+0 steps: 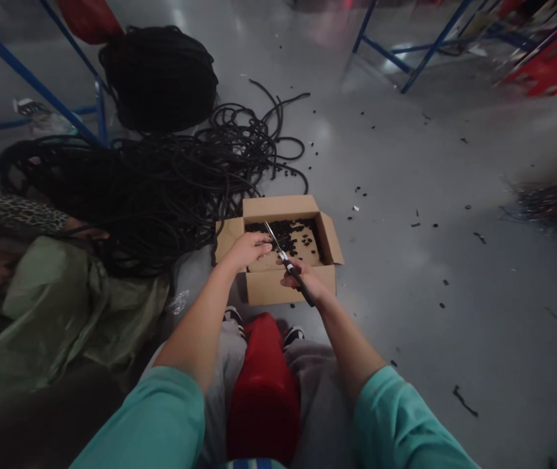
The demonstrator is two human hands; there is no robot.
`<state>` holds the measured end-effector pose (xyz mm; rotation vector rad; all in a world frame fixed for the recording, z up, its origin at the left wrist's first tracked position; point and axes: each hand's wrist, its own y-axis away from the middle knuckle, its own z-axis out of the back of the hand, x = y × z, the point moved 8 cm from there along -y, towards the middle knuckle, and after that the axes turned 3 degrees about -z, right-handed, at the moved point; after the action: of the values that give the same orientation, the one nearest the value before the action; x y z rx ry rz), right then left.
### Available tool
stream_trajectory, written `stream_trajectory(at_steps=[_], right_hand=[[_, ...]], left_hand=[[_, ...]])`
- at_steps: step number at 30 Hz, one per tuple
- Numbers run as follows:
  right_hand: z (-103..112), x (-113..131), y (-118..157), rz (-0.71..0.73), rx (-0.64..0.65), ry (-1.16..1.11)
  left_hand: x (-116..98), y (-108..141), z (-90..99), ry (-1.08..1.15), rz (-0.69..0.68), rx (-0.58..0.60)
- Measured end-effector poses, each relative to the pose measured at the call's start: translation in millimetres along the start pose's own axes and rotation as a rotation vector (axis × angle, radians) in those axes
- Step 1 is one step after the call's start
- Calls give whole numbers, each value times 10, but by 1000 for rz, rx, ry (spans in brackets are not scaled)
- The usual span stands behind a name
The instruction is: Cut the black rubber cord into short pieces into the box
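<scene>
Scissors (285, 259) in head view, clock directions taken from the box centre, 12 at the top edge: right hand (310, 281) closed round their dark handles at about 5 o'clock, blades slanting towards 11 over the open cardboard box (281, 290). Left hand (249, 251) at 9 o'clock, above the box, thumb and fingertips just beside the blades; cannot tell whether anything is pinched there. Box on grey floor (395, 150), all four flaps folded outward; small black pieces (283, 234) inside, denser towards 12, sparser towards 3. More black bits lie scattered on the floor, mostly 1 to 4 o'clock. Tangled black tubing (131, 182) heaped at 10, loose ends reaching near the box; wound black coil (161, 78) at 11. Co-worker's hand (86, 229), below a leopard-patterned sleeve (9, 203), at 9, by the tubing. Olive-green fabric (58, 299) at 8 to 9. Smooth red object (263, 397) at 6, between the wearer's legs.
</scene>
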<state>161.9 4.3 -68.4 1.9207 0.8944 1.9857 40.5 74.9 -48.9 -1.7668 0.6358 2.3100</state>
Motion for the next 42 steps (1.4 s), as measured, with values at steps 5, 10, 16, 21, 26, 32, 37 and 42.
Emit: stream_trajectory(at_steps=[5, 10, 16, 21, 26, 32, 37, 42], right_hand=[[-7, -27, 4, -26, -16, -20], [-20, -47, -8, -32, -13, -60], [4, -59, -27, -13, -3, -32], [-5, -23, -7, 5, 16, -50], [-43, 45, 28, 45, 59, -102], [-44, -22, -13, 31, 32, -166], [-34, -115, -41, -27, 20, -222], [-23, -143, -34, -69, 7, -223]], left_hand=[[15, -10, 7, 42, -23, 9], [13, -9, 37, 46, -10, 13], [6, -27, 64, 11, -24, -9], [-5, -14, -6, 40, 0, 20], [14, 9, -92, 138, 55, 28], [71, 13, -121, 262, 118, -35], [99, 15, -135, 292, 154, -72], [106, 16, -130, 271, 183, -89]])
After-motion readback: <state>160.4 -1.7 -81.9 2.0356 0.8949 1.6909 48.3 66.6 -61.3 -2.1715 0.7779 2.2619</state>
